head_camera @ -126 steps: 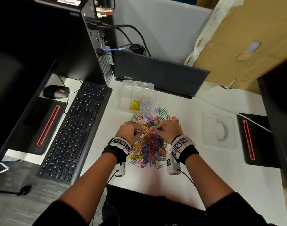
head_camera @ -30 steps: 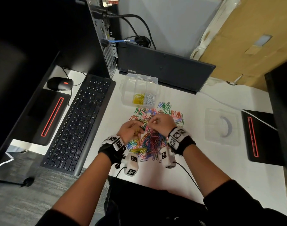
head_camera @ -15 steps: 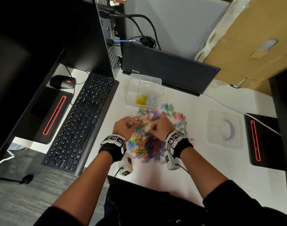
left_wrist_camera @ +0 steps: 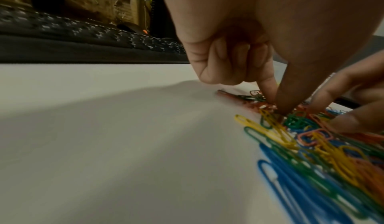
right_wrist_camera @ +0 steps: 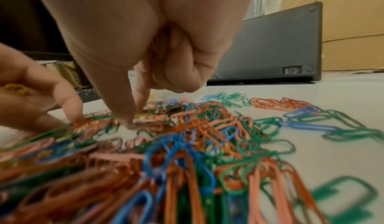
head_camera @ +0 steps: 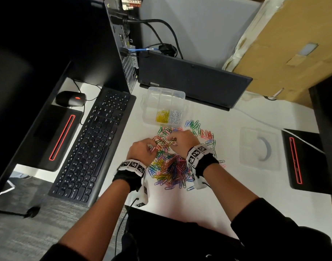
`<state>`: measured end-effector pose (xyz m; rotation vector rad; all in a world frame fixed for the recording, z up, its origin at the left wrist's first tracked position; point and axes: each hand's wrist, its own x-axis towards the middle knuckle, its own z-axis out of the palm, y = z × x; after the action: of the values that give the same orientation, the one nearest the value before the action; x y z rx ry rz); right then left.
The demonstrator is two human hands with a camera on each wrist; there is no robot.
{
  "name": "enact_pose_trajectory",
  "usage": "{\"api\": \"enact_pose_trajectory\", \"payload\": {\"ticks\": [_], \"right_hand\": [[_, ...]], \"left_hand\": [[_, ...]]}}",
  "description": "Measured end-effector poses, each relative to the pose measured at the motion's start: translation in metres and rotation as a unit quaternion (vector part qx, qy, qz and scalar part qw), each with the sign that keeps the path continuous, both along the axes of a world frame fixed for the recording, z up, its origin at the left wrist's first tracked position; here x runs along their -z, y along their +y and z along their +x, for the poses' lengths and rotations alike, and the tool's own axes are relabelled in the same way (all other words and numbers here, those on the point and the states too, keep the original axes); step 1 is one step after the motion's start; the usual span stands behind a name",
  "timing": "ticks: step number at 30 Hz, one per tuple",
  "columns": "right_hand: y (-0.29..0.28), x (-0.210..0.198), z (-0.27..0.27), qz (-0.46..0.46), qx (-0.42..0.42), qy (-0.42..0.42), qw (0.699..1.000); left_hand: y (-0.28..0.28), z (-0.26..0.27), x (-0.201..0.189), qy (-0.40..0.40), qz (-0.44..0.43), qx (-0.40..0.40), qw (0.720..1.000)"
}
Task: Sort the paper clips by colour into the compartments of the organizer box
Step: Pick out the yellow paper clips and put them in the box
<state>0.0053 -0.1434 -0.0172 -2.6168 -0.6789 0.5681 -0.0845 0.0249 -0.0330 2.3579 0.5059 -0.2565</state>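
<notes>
A loose pile of coloured paper clips (head_camera: 172, 166) lies on the white desk. Behind it stands the clear organizer box (head_camera: 162, 92); one front compartment holds yellow clips (head_camera: 162, 116), the one beside it white clips (head_camera: 176, 116). Both hands work at the pile's far part. My left hand (head_camera: 152, 146) pinches thumb to forefinger down into the clips (left_wrist_camera: 277, 111). The right wrist view shows yellow clips (right_wrist_camera: 14, 88) bunched in its curled fingers. My right hand (head_camera: 173, 143) pinches a yellowish clip with thumb and forefinger (right_wrist_camera: 135, 119), the other fingers curled.
A black keyboard (head_camera: 93, 144) lies left of the pile, with a mouse (head_camera: 71, 98) behind it. A dark laptop (head_camera: 193, 81) stands behind the box. The clear lid (head_camera: 259, 147) lies to the right, a black device (head_camera: 302, 161) beyond it. A cardboard box (head_camera: 293, 44) fills the back right.
Both hands have stayed over the far part of the pile, their fingers picking among the clips. The box and its contents look the same.
</notes>
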Motion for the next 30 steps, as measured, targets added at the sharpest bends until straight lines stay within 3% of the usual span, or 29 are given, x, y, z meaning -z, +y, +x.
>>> {"api": "enact_pose_trajectory", "payload": {"ticks": [6,13,14,17,19,20,22,27,30], "right_hand": [[-0.004,0.011,0.005,0.061,-0.018,0.024,0.998],[-0.019,0.013,0.007,0.167,0.16,0.139,0.963],[-0.02,0.011,0.006,0.192,0.208,0.204,0.937],[-0.026,0.003,0.001,0.3,0.326,0.425,0.789],[-0.031,0.001,0.0,0.336,0.347,0.494,0.723],[-0.033,0.0,0.0,0.341,0.348,0.514,0.706],[-0.036,-0.004,0.0,0.325,0.342,0.53,0.704],[-0.038,-0.009,-0.008,0.271,0.294,0.503,0.766],[-0.039,-0.006,-0.016,0.307,0.298,0.518,0.741]], "left_hand": [[0.014,-0.02,-0.01,-0.013,0.002,-0.039,0.999],[0.012,-0.035,-0.013,0.055,0.004,-0.024,0.998],[0.009,-0.034,-0.012,0.053,-0.003,-0.023,0.998],[-0.004,-0.03,-0.01,0.061,-0.026,-0.027,0.997],[-0.011,-0.027,-0.01,0.077,-0.034,-0.028,0.996],[-0.015,-0.026,-0.01,0.084,-0.033,-0.03,0.995],[-0.019,-0.024,-0.009,0.091,-0.031,-0.036,0.995],[-0.022,-0.02,-0.01,0.113,-0.042,-0.057,0.991],[-0.027,-0.02,-0.013,0.117,-0.018,-0.078,0.99]]}}
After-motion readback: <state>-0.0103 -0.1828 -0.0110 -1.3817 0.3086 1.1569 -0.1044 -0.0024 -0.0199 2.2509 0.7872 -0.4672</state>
